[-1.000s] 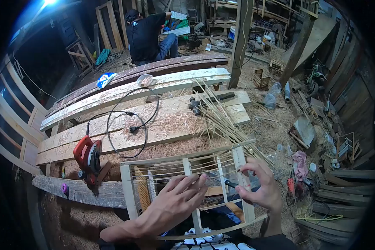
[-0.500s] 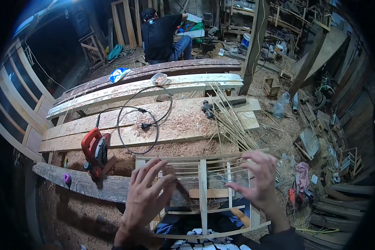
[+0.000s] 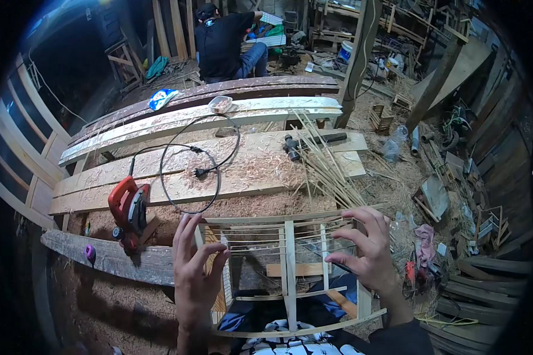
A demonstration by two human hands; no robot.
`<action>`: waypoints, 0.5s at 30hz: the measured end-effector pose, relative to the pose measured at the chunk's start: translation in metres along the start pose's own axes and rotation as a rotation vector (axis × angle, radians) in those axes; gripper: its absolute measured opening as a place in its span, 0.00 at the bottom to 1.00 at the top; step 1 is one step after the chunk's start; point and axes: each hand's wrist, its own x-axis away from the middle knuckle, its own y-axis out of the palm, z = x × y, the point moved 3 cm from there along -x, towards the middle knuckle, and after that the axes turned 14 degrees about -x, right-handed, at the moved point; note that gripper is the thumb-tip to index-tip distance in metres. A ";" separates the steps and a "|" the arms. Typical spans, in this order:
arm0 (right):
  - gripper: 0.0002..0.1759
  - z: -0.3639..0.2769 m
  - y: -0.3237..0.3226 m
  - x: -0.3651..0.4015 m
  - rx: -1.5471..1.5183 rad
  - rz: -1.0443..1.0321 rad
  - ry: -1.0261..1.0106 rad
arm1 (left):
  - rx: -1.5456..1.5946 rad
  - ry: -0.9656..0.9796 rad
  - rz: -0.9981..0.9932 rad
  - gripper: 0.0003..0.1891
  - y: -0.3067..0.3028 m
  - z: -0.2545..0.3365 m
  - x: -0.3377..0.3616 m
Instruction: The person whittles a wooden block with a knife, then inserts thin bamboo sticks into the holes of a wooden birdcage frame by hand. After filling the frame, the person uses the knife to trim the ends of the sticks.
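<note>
Your wooden frame (image 3: 289, 266) sits at six o'clock in view. At its nine o'clock, your left grip (image 3: 196, 269) is loosely spread; near its two o'clock, your right grip (image 3: 366, 247) curves, thumb apart from fingers. From the frame, a red power tool (image 3: 137, 214) stands toward ten o'clock.

The left hand (image 3: 196, 269) is standing upright, its longer fingers (image 3: 186, 231) pointing upward. The right hand (image 3: 370, 248) is facing it, fingers bending inward, the thumb (image 3: 343, 260) sitting apart below their tips. Both wrists (image 3: 394, 302) are lying below the fingers, the hands staying bare.
</note>
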 end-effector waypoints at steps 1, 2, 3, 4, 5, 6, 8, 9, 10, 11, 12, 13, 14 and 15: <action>0.26 0.001 0.000 -0.001 0.018 -0.022 -0.011 | 0.076 -0.035 0.011 0.08 0.002 -0.005 0.002; 0.26 0.001 0.001 -0.001 0.035 -0.045 -0.025 | 0.061 0.003 0.027 0.11 0.004 -0.012 0.003; 0.26 0.000 0.001 -0.002 0.022 -0.051 -0.034 | 0.049 -0.008 0.031 0.11 0.002 -0.013 0.004; 0.25 -0.003 0.001 -0.004 0.069 -0.066 -0.064 | 0.082 -0.049 0.040 0.13 0.000 -0.012 0.004; 0.25 -0.006 0.001 -0.006 0.117 -0.079 -0.095 | 0.115 -0.088 0.052 0.14 -0.002 -0.012 0.003; 0.24 -0.011 0.001 -0.008 0.102 -0.116 -0.106 | 0.062 -0.044 0.088 0.19 -0.005 -0.011 0.004; 0.23 -0.017 0.006 -0.013 0.072 -0.171 -0.155 | 0.119 -0.097 0.101 0.21 -0.001 -0.016 0.009; 0.23 -0.021 0.008 -0.016 0.052 -0.220 -0.190 | 0.185 -0.137 0.107 0.23 0.002 -0.020 0.012; 0.22 -0.029 0.012 -0.023 0.061 -0.238 -0.250 | 0.235 -0.162 0.110 0.28 0.005 -0.023 0.016; 0.22 -0.033 0.018 -0.029 0.056 -0.241 -0.257 | 0.231 -0.167 0.114 0.28 0.003 -0.020 0.017; 0.20 -0.040 0.027 -0.034 0.050 -0.290 -0.331 | 0.266 -0.213 0.104 0.29 0.001 -0.017 0.018; 0.18 -0.049 0.036 -0.041 0.046 -0.341 -0.406 | 0.302 -0.260 0.093 0.30 0.000 -0.015 0.018; 0.13 -0.062 0.043 -0.052 -0.011 -0.318 -0.500 | 0.360 -0.278 0.083 0.31 0.002 -0.016 0.018; 0.13 -0.069 0.051 -0.060 -0.011 -0.321 -0.511 | 0.359 -0.283 0.094 0.31 0.004 -0.017 0.018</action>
